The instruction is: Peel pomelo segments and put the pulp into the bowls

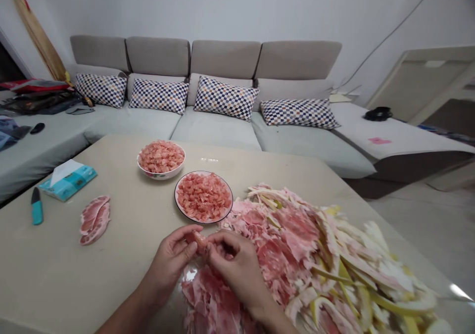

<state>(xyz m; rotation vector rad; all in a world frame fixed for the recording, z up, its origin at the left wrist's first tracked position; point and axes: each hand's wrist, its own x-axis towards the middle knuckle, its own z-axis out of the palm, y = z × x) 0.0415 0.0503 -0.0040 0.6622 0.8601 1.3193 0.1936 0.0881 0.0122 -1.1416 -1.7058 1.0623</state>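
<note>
Tiny pink pomelo chunk (200, 239) was pinched between the curled fingers of the bare left hand (168, 262) and bare right hand (233, 269). Both hung over a messy pink-and-yellow membrane pile (282, 240), near a round white plate of pink pulp (203, 198).

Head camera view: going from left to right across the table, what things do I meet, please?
Teal-handled knife → tissue packet → small pile of pink pomelo membrane → bowl of pink pomelo pulp → plate of pink pomelo pulp → large heap of pomelo peel and membrane
</note>
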